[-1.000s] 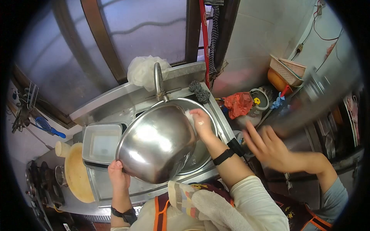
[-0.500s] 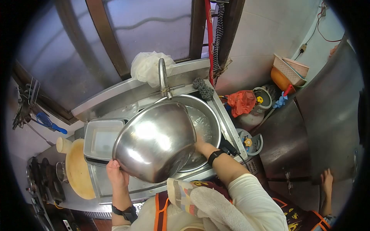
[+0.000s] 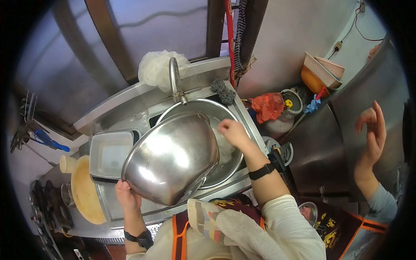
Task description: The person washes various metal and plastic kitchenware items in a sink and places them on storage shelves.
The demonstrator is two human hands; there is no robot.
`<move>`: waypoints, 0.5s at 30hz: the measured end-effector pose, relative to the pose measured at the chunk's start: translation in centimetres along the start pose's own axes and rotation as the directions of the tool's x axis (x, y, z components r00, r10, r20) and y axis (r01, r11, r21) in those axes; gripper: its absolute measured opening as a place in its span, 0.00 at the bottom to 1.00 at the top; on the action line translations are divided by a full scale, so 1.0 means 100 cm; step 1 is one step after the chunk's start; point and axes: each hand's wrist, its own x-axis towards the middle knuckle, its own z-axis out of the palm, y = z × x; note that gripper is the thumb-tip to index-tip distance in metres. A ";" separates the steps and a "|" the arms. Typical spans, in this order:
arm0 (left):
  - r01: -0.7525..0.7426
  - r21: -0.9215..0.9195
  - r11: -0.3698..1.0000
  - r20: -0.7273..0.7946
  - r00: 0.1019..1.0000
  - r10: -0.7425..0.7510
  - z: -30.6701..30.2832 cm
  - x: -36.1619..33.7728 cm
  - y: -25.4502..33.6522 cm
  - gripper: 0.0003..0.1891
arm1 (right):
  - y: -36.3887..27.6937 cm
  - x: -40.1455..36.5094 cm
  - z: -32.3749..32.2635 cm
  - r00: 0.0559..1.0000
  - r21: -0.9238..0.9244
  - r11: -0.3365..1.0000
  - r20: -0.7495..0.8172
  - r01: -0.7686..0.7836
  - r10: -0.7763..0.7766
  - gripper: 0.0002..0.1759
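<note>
A large stainless steel bowl point(image 3: 171, 156) is tilted on its side over the sink's left part, its outer surface towards me. My left hand point(image 3: 128, 197) grips its lower left rim. Behind and to the right of it, a wide steel basin point(image 3: 232, 171) with water sits in the sink under the faucet point(image 3: 174, 82). My right hand point(image 3: 234, 133) is raised over that basin, right of the bowl, with its fingers curled closed. Anything inside those fingers is hidden.
A rectangular tray point(image 3: 112, 154) and a round yellowish board point(image 3: 84, 190) lie to the left. Steel scouring pads point(image 3: 223, 92) sit at the sink's back corner. At right, a co-worker's hand point(image 3: 372, 134) is raised; a bowl of pinkish food point(image 3: 308, 213) is below.
My right hand has come up out of the basin, away from the bowl. The tilted bowl stays in my left hand. The co-worker's hand has risen, and their bowl has come into view.
</note>
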 end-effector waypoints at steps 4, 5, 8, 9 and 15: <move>0.012 0.014 1.000 0.009 1.000 -0.013 0.008 0.002 0.003 0.29 | -0.054 -0.028 -0.035 0.981 0.592 0.782 -0.111 0.192 -0.157 0.08; 0.023 0.004 1.000 -0.018 1.000 -0.022 0.015 0.003 0.005 0.30 | -0.064 -0.035 -0.041 0.983 0.566 0.804 -0.071 0.181 -0.171 0.08; 0.032 0.009 0.999 0.012 0.999 -0.032 0.012 0.002 0.002 0.30 | -0.077 -0.047 -0.044 0.982 0.481 0.859 -0.016 0.174 -0.190 0.09; 0.031 0.016 0.999 0.040 0.999 -0.032 0.009 0.001 0.001 0.30 | -0.077 -0.048 -0.040 0.982 0.450 0.874 -0.040 0.183 -0.185 0.10; 0.033 -0.020 0.999 0.055 0.998 -0.032 0.010 0.000 0.001 0.30 | -0.072 -0.049 -0.032 0.970 0.336 0.911 -0.126 0.238 -0.206 0.10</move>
